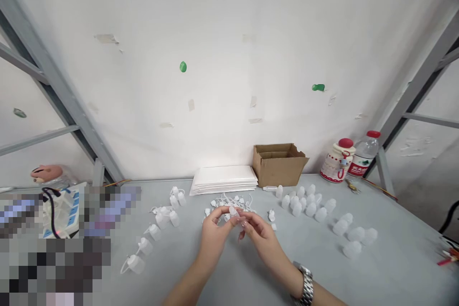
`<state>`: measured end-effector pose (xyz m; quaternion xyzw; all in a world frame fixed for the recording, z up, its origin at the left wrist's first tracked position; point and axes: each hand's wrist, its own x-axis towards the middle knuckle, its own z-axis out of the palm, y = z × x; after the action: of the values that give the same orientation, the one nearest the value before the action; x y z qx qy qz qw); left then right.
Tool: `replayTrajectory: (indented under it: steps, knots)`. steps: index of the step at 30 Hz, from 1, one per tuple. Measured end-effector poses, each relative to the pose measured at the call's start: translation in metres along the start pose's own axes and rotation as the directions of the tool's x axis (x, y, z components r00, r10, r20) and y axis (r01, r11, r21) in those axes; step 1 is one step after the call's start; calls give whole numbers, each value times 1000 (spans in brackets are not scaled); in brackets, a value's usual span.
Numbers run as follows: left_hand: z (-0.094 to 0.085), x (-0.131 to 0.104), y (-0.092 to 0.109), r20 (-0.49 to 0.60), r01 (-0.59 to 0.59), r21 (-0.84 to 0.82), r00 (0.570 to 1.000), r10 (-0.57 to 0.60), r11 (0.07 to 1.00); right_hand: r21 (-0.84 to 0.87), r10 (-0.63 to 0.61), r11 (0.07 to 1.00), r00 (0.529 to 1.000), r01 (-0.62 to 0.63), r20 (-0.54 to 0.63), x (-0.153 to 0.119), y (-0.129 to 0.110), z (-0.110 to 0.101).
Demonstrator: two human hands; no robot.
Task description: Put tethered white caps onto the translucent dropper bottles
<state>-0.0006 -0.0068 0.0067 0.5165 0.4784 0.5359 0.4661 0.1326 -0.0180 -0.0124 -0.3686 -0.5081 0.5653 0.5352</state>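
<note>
Above the table's middle, both hands meet around a small translucent white plastic bottle (234, 212), partly covered by fingers. Thumb and index finger of my left hand (214, 232) pinch it from the left. My right hand (261, 235) has its fingertips closed on the lower right side of the piece. Just behind them lies a pile of white caps with looped straps (229, 199). Frosted bottles without straps (311, 209) stand in a loose group to the right. Off to the left, several white bottles with strapped caps (154, 232) form a slanting row.
At the wall are a stack of white flat packs (224, 180) and an open cardboard box (278, 169). A cream flask (335, 162) and a clear water bottle (364, 155) stand at the back right. A power strip (64, 210) lies left, beside a blurred-out area.
</note>
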Motion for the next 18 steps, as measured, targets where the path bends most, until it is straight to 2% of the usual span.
replayTrajectory:
  steps: [4, 9, 14, 18]
  knots:
    - [1, 0, -1, 55, 28, -96, 998, -23, 995, 46, 23, 999, 999, -25, 44, 2, 3, -2]
    - [1, -1, 4, 139, 163, -260, 982, -131, 952, 27, 45, 998, 996, -48, 83, 2, 7, -5]
    - [1, 0, 2, 99, 163, -236, 985, -143, 958, 33, 72, 997, 989, -76, 127, 0, 2, -1]
    - [1, 0, 0, 120, 198, -272, 978, -171, 942, -13, 101, 995, 992, -100, 79, -1, -4, 4]
